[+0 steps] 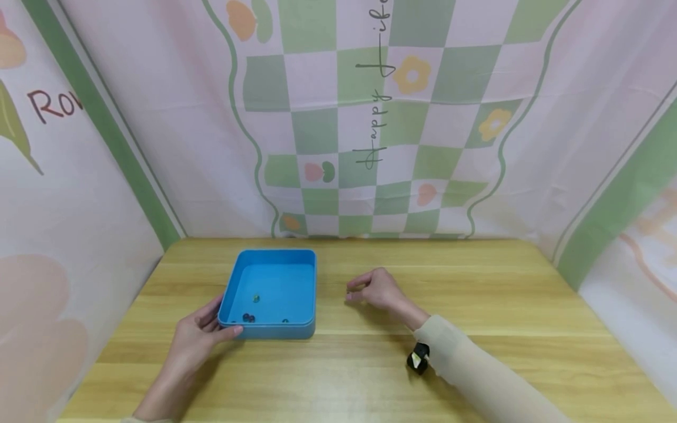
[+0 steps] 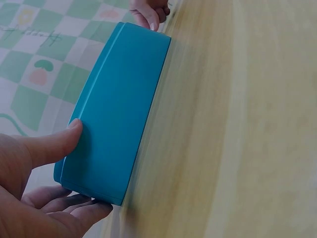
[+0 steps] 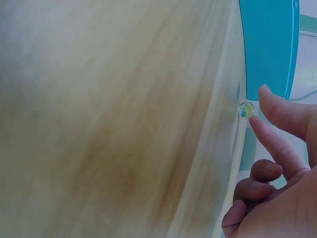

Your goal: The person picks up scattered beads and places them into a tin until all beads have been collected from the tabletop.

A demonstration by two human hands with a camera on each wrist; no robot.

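My left hand grips the near left corner of a square blue box; in the left wrist view its thumb presses the front wall while the other fingers curl at the side. Inside the open-topped box lie a greenish glass marble, dark marbles and others partly hidden by the near wall. To the box's right, my right hand is low over the table. A clear marble with yellow and blue inside sits at its index fingertip, the thumb spread apart from it.
The wooden table carries the box left of centre. Behind it hangs a checked green and white cloth, with more cloth at both sides. A small black device is at the right sleeve.
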